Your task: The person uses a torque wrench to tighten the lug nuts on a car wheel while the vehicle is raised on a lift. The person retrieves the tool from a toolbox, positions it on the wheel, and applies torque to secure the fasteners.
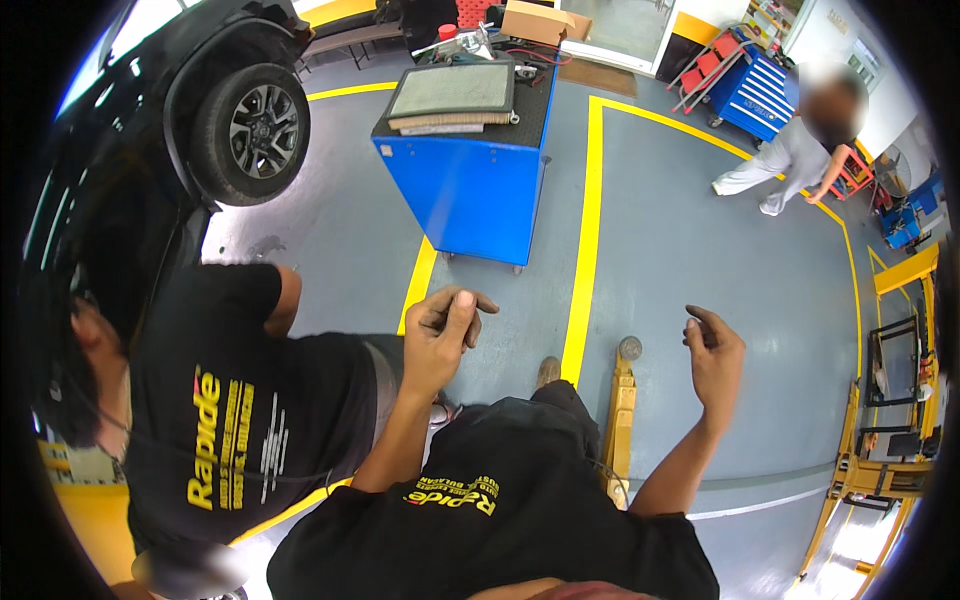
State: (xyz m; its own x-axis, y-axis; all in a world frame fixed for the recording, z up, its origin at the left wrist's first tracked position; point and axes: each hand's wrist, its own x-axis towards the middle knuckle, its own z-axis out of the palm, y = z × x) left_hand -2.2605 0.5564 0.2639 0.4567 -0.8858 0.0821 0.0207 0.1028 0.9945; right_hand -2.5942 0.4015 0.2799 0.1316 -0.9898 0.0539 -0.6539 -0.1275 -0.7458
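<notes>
My left hand (447,335) is raised in front of my body, its thumb up and its fingers loosely bent and apart. Nothing shows in it. Dark smudges mark its fingers. My right hand (716,358) hovers out to the right, half-curled, with a gap between thumb and index finger and nothing visible in it. Neither hand touches anything. Ahead stands a blue tool cart (465,195), and on its dark top lies a pleated rectangular air filter (452,90) in a black frame. Between my hands, lower down, is a yellow metal arm (620,410) with a round pad at its end.
A person in a black shirt (250,400) is close at my left, beside a black vehicle with its wheel (257,135) showing. Another person (790,160) bends near a blue drawer cabinet (752,95) at the far right. Yellow lift parts (880,478) stand along the right edge.
</notes>
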